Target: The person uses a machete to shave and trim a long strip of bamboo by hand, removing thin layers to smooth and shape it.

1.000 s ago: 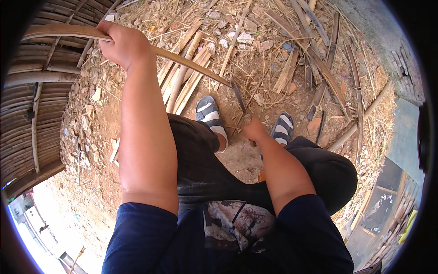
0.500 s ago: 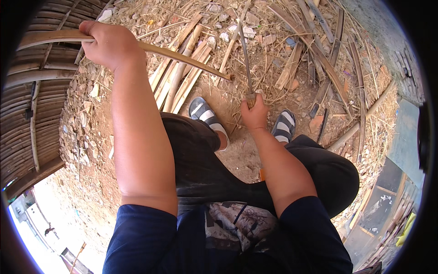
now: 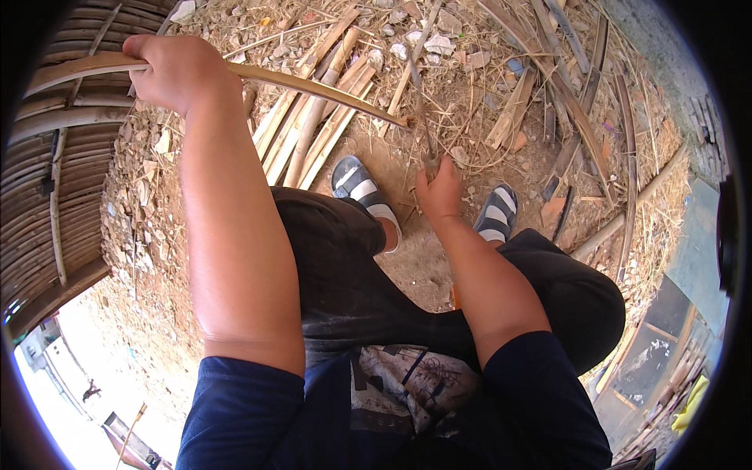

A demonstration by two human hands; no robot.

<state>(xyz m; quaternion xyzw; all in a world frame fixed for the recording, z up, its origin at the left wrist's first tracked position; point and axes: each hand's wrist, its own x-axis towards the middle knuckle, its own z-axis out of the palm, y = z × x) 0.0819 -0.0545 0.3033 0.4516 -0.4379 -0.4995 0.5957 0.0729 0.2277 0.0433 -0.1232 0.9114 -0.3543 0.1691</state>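
At the upper left, my left hand point(image 3: 184, 74) is closed around a long, split bamboo strip point(image 3: 329, 94). The strip slants down to the right, and its cut end lies beside the blade; whether they touch I cannot tell. My right hand point(image 3: 440, 190), low between my feet, grips the wooden handle of a long, narrow-bladed knife point(image 3: 421, 106). Its dark blade points away from me and looks slightly blurred. Beyond my left foot, several split bamboo pieces point(image 3: 313, 129) lie on the dirt under the strip.
My sandalled feet point(image 3: 356, 182) stand apart on littered ground. More bamboo slats point(image 3: 576, 113) lie at the right, amid dry straw and broken stones. A slatted bamboo wall point(image 3: 74, 180) rises at the left, and a grey wall point(image 3: 674, 70) stands at the far right.
The bamboo strip's cut end has shifted right and slightly away from me, closer to the blade. The knife has tilted a little to the left. Both hands keep their hold.
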